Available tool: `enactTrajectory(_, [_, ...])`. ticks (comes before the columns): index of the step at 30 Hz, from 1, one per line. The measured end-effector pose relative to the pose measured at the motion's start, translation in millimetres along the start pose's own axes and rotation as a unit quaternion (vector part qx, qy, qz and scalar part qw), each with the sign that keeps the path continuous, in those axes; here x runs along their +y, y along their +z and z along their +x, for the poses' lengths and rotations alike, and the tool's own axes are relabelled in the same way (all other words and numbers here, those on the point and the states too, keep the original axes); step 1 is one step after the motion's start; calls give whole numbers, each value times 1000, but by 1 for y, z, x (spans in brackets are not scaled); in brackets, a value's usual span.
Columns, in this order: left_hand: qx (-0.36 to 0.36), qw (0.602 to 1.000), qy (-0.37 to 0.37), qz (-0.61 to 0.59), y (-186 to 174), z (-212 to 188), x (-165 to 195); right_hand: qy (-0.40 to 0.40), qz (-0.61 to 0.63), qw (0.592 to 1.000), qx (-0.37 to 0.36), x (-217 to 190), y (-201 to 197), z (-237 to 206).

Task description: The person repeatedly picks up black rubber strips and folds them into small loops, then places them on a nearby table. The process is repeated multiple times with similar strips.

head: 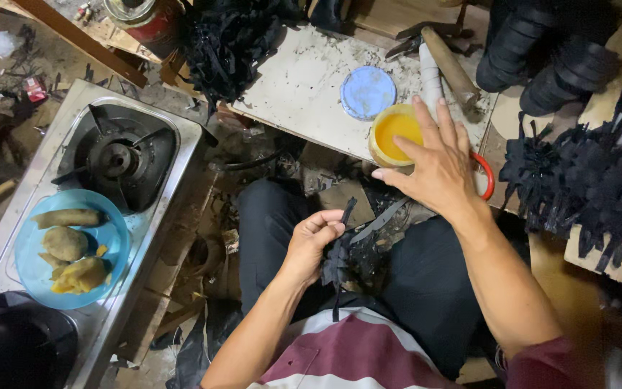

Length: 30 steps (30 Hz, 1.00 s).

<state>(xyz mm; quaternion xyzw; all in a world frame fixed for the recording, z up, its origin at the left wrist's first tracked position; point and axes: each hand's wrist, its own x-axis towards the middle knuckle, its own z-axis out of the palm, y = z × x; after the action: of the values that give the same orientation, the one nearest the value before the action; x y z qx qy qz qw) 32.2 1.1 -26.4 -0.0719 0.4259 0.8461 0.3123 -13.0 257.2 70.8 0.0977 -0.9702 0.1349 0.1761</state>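
Looking down from the head camera, I see my left hand [313,241] over my lap, fingers pinched shut on a bunch of black strips [347,252] that hangs between my knees. My right hand [437,162] is spread open, fingers apart, reaching over a small tub of yellow paste [391,131] at the near edge of a scuffed white board [304,86]; whether the fingertips touch the tub I cannot tell. A round blue lid [367,92] lies just beside the tub on the board. More black strips are piled at the right [584,180] and at the top [228,39]. Well apart on my left, a gas stove [120,155] carries a blue plate [26,270] of fried food.
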Motion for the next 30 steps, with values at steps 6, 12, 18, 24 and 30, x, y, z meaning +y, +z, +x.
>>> enactTrajectory(6, [-6,999,2,-48,12,-5,10,-3,56,997,52,0,-5,-9])
enactTrajectory(12, [-22,998,-4,-64,20,-4,16,-6,178,983,52,-25,-13,-34])
enactTrajectory(18, [-52,997,5,-55,26,-6,13,-130,152,979,45,-56,2,-54])
enactTrajectory(24, [-40,994,4,-101,26,-10,8,-151,111,981,59,-54,13,-58])
enactTrajectory(30, [-72,987,-15,-141,31,-16,14,-170,100,978,70,-52,8,-60])
